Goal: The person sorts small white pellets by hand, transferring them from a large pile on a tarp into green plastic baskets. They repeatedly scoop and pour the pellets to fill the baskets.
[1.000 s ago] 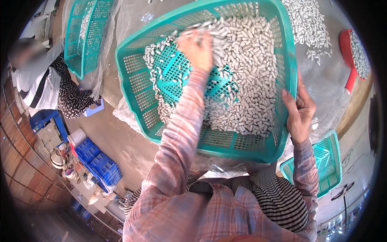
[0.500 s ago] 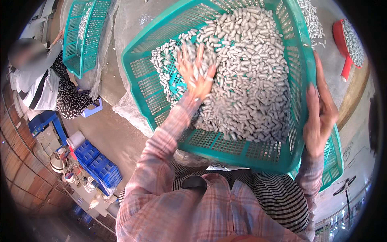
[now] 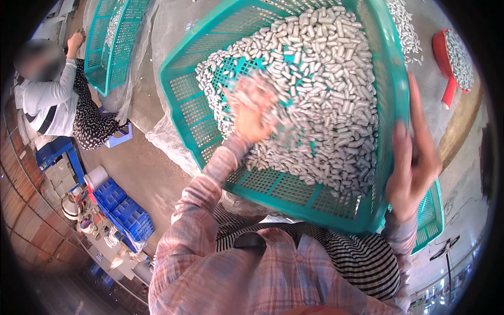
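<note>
A large teal plastic basket with perforated walls and floor [image 3: 184,94] is held tilted in front of the person, its near rim low against the striped apron. It is filled with a heap of small pale grey capsule-shaped pieces [image 3: 325,94], too many to be counted; the heap is banked toward the basket's far and right sides, while the left wall and the near left corner of the floor are left bare.

The left hand [image 3: 251,113] is reached into the basket from the near edge, the forearm in a pink plaid sleeve raised steeply. The hand is laid on the left edge of the heap with fingers spread; the fingertips are blurred, so a grip on any piece cannot be told. The right hand [image 3: 412,163] is set against the outside of the basket's right wall near the near right corner, fingers extended upward and pressed together along the rim, also blurred.

A second teal basket [image 3: 107,47] lies at the upper left, beside a seated person [image 3: 58,100]. A third teal basket [image 3: 433,218] shows under the right hand. One red plastic scoop [image 3: 449,68], loaded with the same grey pieces, is seen at the upper right. Stacked blue plastic crates [image 3: 123,210] stand at the lower left.
</note>
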### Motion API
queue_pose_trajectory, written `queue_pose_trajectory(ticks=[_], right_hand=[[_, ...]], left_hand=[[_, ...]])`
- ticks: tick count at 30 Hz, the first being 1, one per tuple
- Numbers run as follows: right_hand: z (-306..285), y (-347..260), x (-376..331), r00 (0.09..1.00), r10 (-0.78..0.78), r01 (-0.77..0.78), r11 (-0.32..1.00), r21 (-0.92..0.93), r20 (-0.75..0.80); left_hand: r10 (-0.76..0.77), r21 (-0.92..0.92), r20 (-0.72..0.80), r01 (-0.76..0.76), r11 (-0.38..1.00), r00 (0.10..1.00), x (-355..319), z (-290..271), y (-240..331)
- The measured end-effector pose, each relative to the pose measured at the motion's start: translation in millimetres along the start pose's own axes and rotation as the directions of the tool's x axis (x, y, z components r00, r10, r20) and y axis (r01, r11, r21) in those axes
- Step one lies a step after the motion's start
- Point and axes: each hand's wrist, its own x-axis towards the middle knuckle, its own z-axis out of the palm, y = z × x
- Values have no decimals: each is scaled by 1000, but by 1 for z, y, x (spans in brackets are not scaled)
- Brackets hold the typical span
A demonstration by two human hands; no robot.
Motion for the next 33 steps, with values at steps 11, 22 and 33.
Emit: queue_pose_trajectory(ticks=[11, 22, 33], right_hand=[[10, 28, 8, 993, 4, 5, 997, 73, -116], [-6, 25, -2, 994, 7, 3, 996, 94, -108], [-19, 10, -2, 994, 70, -54, 983, 177, -88]], left_hand=[[247, -351, 289, -138, 926, 925, 38, 0, 141], [-281, 35, -220, 295, 955, 934, 84, 29, 27], [411, -228, 286, -356, 906, 866, -23, -6, 76]])
